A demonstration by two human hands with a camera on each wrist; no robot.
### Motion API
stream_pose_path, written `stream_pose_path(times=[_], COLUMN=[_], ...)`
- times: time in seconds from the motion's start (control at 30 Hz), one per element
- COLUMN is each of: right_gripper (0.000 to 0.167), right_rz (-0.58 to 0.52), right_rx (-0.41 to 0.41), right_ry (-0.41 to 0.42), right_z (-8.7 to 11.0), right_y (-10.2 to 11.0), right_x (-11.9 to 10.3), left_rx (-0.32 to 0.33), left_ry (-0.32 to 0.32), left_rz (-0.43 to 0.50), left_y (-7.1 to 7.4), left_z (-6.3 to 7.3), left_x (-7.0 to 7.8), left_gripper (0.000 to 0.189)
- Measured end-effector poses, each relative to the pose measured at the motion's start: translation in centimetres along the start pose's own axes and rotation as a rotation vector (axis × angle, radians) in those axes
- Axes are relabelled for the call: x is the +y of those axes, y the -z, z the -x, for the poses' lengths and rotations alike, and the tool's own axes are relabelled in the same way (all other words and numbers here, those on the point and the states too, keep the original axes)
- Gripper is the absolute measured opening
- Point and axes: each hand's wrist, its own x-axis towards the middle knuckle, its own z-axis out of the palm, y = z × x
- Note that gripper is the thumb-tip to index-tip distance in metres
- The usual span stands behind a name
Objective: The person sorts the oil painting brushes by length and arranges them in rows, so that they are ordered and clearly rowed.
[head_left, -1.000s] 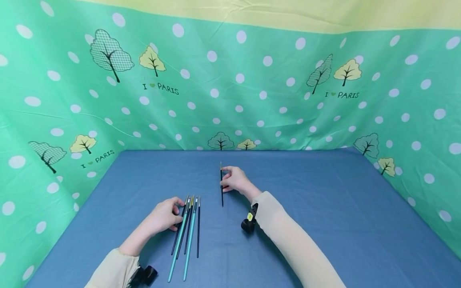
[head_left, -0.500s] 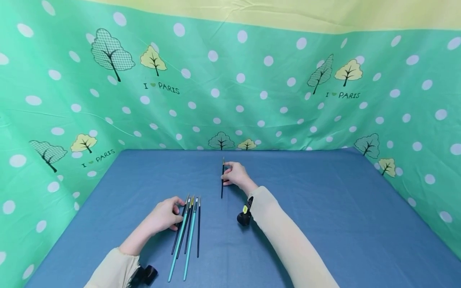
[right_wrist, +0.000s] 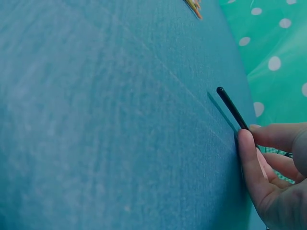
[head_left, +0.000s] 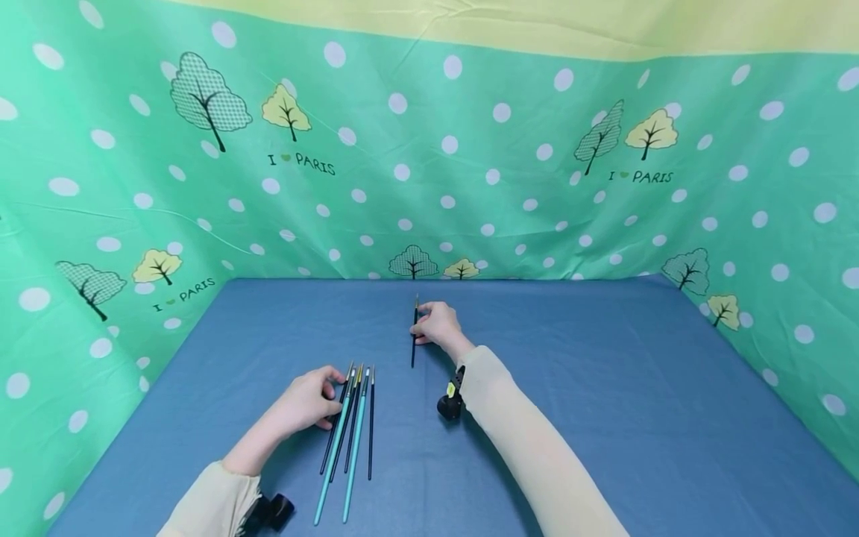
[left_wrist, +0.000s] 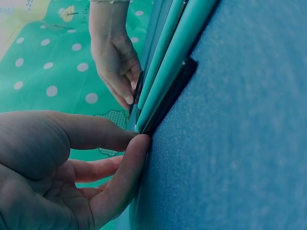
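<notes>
Several slim paintbrushes lie fanned out on the table, bristles pointing away; two have turquoise handles, such as the right turquoise paintbrush [head_left: 354, 455], and the others are black. My left hand [head_left: 309, 399] is at the bundle's left edge, its thumb and a finger pinching a black paintbrush [left_wrist: 175, 88] under the turquoise handles. Farther off, my right hand [head_left: 439, 326] pinches a separate black paintbrush [head_left: 413, 353] between thumb and fingers. Its rounded handle end [right_wrist: 229, 104] sits close over the cloth in the right wrist view, with a shadow beside it. Curled fingers hide the middle of that brush.
A blue cloth covers the table [head_left: 604, 403]. Green dotted fabric [head_left: 496, 142] with printed trees rises behind and at the sides. At the right edge of the bundle lies one black paintbrush [head_left: 370, 440] slightly apart. Black cameras are strapped to both wrists.
My right hand has moved a little away toward the back of the table with its paintbrush, then nearly stopped. My left hand and the bundle have stayed in place.
</notes>
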Motion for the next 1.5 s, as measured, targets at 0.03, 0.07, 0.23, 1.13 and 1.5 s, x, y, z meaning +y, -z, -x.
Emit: stream_pose_path(times=[0.03, 0.07, 0.23, 1.13, 1.5], right_gripper=[0.053, 0.053, 0.051, 0.045, 0.038], right_rz=[0.000, -0.003, -0.033, -0.016, -0.027], right_rx=[0.003, 0.004, 0.003, 0.014, -0.080], right_ry=[-0.002, -0.006, -0.012, 0.046, 0.086], right_z=[0.0, 0.0, 0.2, 1.4, 4.2], right_y=[0.0, 0.0, 0.1, 1.2, 1.6], right_x=[-0.1, -0.1, -0.4, 1.0, 1.4], left_rx=[0.000, 0.001, 0.004, -0.002, -0.012], left_ry=[-0.001, 0.001, -0.007, -0.005, -0.002], left_rz=[0.002, 0.005, 0.010, 0.023, 0.024], left_y=[0.0, 0.0, 0.1, 0.1, 0.2], left_z=[0.0, 0.0, -0.1, 0.0, 0.1], left_x=[0.0, 0.1, 0.1, 0.0, 0.3], left_gripper=[0.037, 0.037, 0.036, 0.036, 0.036])
